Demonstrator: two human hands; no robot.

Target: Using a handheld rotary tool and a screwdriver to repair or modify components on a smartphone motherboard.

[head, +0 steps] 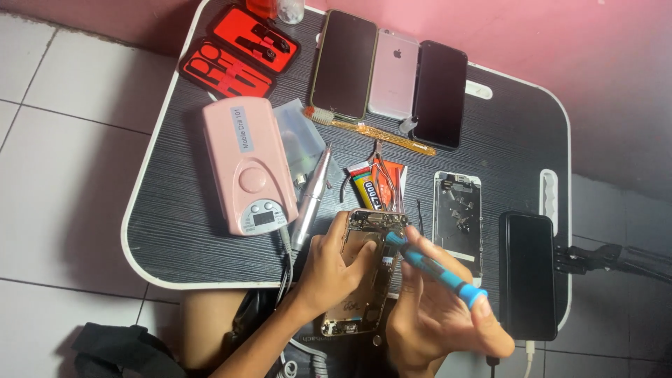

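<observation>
An opened phone shell (364, 269), a long gold-toned metal frame with small dark parts packed along its inside, lay at the near edge of the table (175, 210), tilted slightly. The left hand (329, 269) gripped its left edge, thumb laid across the inner face and fingers curled under the frame. The right hand (437, 315) held a screwdriver (434, 269) with a blue ribbed handle and black bands, fingers wrapped loosely round the thick end, its tip resting on the upper right of the shell.

Just right of the shell lay a flat silver metal plate (458, 224), rectangular, dotted with small fittings. Beyond it at the table's right edge sat a black glossy phone (528, 273), screen dark. Above the shell were a yellow and black glue tube (365, 190) and thin metal tweezers (386, 178) on an orange card.

To the left stood a smooth pink plastic drill box (245, 164) with rounded corners and a grey control panel, and beside it a slim silver pen-shaped handpiece (311, 199). At the far side three phones (388, 70) lay side by side, two dark-faced and one pale pink back. A red-lined open tool case (241, 50) sat in the far left corner. The table had a dark wood-grain top with a white rim.
</observation>
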